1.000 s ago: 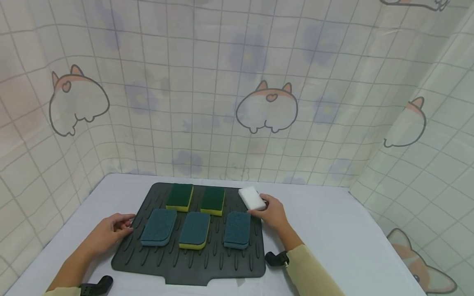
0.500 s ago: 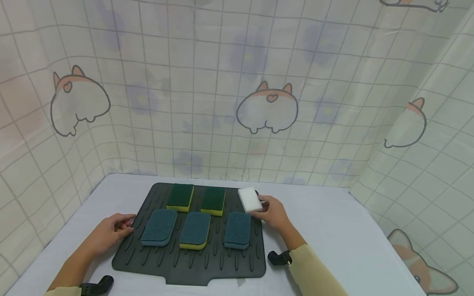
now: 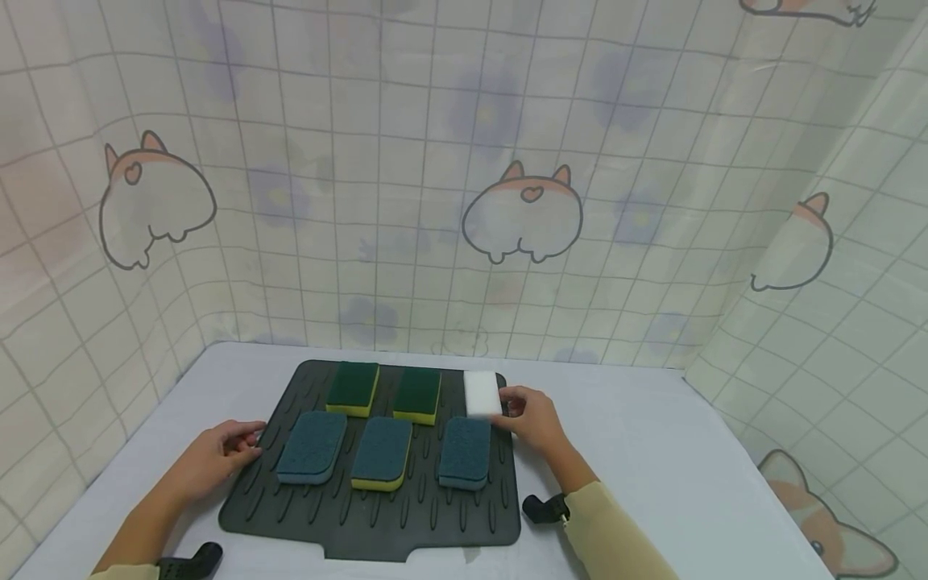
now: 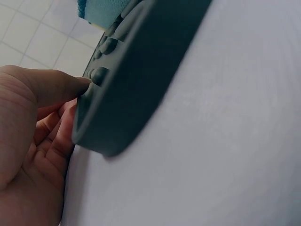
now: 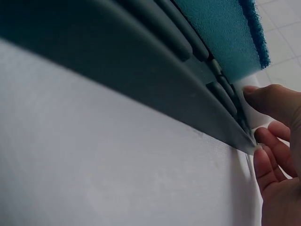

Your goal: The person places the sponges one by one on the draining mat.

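Note:
A dark grey ridged mat (image 3: 406, 524) lies on the table, bearing several scouring sponges and a white sponge. My left hand (image 3: 210, 459) is at the mat's left edge. In the left wrist view its thumb (image 4: 61, 87) lies over the raised rim, with the other fingers curled against the side. The white sponge (image 3: 481, 395) sits at the mat's far right corner, lined up with the rows. My right hand (image 3: 532, 417) holds its right side. The right wrist view shows the thumb (image 5: 270, 101) against the white sponge and the fingers curled by the mat's edge.
Two green-topped yellow sponges (image 3: 352, 387) form the back row. In front are two blue sponges (image 3: 312, 445) and a blue-topped yellow one (image 3: 380, 451). White table (image 3: 645, 459) extends to the right. A grid-patterned curtain (image 3: 406, 298) stands behind and at both sides.
The white sponge has turned from slanted to straight and shifted slightly left and down onto the mat's corner. My right hand turned it; my left hand has stayed in place.

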The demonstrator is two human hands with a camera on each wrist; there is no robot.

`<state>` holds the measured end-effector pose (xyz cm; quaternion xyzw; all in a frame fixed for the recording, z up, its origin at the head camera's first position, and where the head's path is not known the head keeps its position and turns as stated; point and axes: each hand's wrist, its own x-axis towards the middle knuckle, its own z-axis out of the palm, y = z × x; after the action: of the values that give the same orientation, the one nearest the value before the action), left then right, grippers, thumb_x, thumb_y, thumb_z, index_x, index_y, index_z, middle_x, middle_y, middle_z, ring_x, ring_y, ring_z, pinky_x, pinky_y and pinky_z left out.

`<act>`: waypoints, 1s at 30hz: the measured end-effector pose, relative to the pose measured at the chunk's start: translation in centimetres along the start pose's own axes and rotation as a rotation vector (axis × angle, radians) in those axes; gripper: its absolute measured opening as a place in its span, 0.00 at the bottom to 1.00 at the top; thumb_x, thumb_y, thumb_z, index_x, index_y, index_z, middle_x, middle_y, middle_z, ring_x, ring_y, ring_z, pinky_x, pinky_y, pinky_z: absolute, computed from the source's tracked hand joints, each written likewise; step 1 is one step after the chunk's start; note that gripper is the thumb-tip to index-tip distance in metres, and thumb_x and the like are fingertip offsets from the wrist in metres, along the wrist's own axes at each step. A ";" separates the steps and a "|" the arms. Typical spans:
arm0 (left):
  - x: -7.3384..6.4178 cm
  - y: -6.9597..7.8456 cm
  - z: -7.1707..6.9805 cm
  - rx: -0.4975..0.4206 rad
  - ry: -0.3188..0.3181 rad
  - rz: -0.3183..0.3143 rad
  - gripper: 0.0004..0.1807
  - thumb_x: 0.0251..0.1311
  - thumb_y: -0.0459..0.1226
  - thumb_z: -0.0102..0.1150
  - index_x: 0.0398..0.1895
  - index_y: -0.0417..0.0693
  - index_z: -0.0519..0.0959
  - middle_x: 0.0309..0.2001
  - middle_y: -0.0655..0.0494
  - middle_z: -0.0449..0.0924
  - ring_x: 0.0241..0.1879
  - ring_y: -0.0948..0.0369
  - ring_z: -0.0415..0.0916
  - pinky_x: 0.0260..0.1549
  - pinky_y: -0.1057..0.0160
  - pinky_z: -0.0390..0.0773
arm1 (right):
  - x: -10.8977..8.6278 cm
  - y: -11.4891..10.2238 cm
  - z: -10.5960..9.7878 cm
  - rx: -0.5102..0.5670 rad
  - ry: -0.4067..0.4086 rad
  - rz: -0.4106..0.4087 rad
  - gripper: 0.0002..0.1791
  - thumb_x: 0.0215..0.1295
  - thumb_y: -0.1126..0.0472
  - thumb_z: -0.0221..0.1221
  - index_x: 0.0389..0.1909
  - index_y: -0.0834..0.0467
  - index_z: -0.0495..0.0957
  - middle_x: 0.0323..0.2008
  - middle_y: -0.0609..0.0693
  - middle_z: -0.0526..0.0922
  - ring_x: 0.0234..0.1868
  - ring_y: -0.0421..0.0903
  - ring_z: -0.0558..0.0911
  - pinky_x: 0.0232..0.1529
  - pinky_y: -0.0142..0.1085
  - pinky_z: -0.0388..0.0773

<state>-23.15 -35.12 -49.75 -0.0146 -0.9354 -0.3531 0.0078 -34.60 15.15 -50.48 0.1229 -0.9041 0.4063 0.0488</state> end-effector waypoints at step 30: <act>0.3 -0.8 0.2 -0.004 -0.009 0.009 0.27 0.67 0.35 0.64 0.65 0.30 0.74 0.42 0.51 0.77 0.37 0.64 0.71 0.33 0.67 0.74 | -0.5 -0.6 0.2 -0.015 0.002 -0.010 0.20 0.59 0.55 0.74 0.52 0.55 0.86 0.50 0.50 0.88 0.48 0.46 0.84 0.50 0.45 0.83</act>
<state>-23.52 -35.61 -50.40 -0.0205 -0.9346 -0.3551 0.0049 -33.99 14.67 -50.27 0.1264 -0.9065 0.3993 0.0528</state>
